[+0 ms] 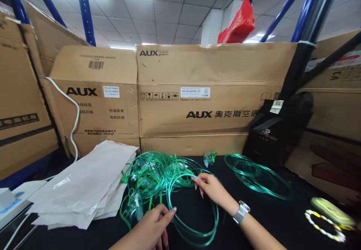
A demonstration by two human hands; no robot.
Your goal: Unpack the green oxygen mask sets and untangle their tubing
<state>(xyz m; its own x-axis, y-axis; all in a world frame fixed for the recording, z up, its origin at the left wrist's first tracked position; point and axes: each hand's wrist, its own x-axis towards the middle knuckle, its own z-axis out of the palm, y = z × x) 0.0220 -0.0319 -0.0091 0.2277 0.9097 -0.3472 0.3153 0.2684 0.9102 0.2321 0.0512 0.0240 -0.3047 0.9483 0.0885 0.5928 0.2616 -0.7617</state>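
Observation:
A loose coil of clear green tubing [194, 238] is held up between both hands over the black table. At the coil's upper edge, my right hand [210, 186] pinches the loops between thumb and fingers. Closed at its left side, my left hand [155, 223] has the thumb against the tubing; its other fingers are partly hidden. Just behind lies a heap of green tubing [141, 189] tangled with clear masks and green straps. One clear mask [135, 205] rests left of the coil, close to my left hand.
A stack of white plastic bags [84, 186] lies at left, beside a white power strip [11, 205]. Another tubing coil [251, 174] and a small mask [208, 159] sit at the back. AUX cartons [217, 73] wall the rear; a black bag [270, 137] and beaded bracelet [324, 227] are at right.

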